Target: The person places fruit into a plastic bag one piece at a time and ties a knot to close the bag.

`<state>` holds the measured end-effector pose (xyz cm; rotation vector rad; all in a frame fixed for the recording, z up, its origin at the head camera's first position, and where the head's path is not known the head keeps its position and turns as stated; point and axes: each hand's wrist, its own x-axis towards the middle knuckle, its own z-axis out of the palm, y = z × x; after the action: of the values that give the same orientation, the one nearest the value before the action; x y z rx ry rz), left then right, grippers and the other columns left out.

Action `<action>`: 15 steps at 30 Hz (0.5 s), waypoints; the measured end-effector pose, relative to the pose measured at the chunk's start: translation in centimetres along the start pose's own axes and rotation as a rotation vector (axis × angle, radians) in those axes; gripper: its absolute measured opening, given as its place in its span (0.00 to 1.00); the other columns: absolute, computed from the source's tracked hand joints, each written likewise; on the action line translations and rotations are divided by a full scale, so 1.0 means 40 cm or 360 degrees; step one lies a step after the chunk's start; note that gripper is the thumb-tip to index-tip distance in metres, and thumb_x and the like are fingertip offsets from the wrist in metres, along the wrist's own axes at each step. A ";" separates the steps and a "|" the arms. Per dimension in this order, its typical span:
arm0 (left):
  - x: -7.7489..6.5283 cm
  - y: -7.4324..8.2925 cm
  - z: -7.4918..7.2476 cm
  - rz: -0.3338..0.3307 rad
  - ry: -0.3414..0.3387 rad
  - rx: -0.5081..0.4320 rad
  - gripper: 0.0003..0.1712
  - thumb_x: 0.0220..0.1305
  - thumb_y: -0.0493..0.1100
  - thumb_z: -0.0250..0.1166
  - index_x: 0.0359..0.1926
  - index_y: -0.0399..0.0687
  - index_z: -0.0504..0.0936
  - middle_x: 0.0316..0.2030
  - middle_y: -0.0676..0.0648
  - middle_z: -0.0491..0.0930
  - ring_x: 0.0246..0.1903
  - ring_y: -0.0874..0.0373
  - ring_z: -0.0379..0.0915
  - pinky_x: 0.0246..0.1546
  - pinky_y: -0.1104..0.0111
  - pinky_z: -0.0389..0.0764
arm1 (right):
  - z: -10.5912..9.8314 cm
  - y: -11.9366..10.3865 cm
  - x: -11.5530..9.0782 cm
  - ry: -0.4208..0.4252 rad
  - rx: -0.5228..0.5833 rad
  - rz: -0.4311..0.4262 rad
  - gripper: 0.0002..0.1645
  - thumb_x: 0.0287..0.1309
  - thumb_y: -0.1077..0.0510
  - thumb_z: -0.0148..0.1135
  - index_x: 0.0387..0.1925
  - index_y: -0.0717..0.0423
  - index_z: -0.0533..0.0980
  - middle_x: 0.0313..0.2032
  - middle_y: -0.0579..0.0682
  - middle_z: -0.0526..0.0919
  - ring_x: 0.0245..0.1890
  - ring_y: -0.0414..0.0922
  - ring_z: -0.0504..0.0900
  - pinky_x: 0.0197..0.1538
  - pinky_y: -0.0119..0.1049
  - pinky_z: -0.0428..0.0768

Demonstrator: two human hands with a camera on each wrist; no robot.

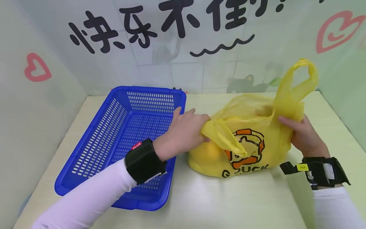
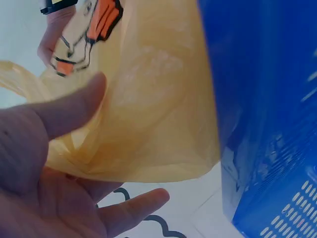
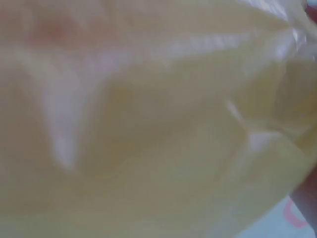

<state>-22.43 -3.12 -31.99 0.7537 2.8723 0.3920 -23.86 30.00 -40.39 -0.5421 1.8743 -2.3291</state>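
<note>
A yellow plastic bag (image 1: 274, 152) with a cartoon duck print stands on the table, bulging with contents. A rounded orange-yellow shape shows faintly through its lower left. My left hand (image 1: 186, 130) holds the bag's upper left edge, where a handle loop droops to the front. In the left wrist view, thumb and fingers lie on either side of the film, one finger stretched out. On the right side my right hand (image 1: 307, 135) grips the bag below its upright handle, thumb in front and fingers behind the film. Yellow film fills most of the right wrist view.
A blue perforated plastic basket (image 1: 114, 127) stands left of the bag, under my left forearm. Behind the pale table (image 1: 217, 200) rises a wall (image 1: 186, 73) with black lettering and pink hearts. Side walls flank the table.
</note>
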 end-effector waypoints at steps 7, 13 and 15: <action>0.008 0.001 -0.016 0.0051 0.0099 0.0105 0.23 0.60 0.30 0.56 0.47 0.57 0.88 0.46 0.51 0.87 0.53 0.50 0.76 0.63 0.41 0.60 | 0.060 -0.054 0.039 0.0317 -0.0672 -0.0001 0.10 0.59 0.66 0.66 0.41 0.52 0.84 0.34 0.41 0.88 0.30 0.37 0.88 0.32 0.30 0.84; 0.010 -0.030 -0.026 0.0064 0.0013 -0.0131 0.19 0.65 0.32 0.53 0.40 0.56 0.88 0.33 0.52 0.85 0.38 0.54 0.77 0.57 0.47 0.66 | 0.068 -0.056 0.038 0.0246 -0.0080 -0.0241 0.13 0.74 0.61 0.45 0.49 0.59 0.76 0.39 0.43 0.85 0.37 0.36 0.83 0.44 0.24 0.79; 0.010 -0.041 -0.029 0.0067 -0.0029 -0.0258 0.17 0.69 0.34 0.51 0.40 0.55 0.85 0.29 0.51 0.79 0.31 0.54 0.73 0.48 0.53 0.69 | 0.062 -0.047 0.035 0.0227 0.0193 -0.0255 0.14 0.76 0.58 0.40 0.52 0.56 0.71 0.41 0.44 0.81 0.40 0.38 0.80 0.47 0.26 0.76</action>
<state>-23.77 -4.53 -31.37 0.7849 2.7700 0.6116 -24.07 27.73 -37.83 -0.5440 1.7911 -2.6290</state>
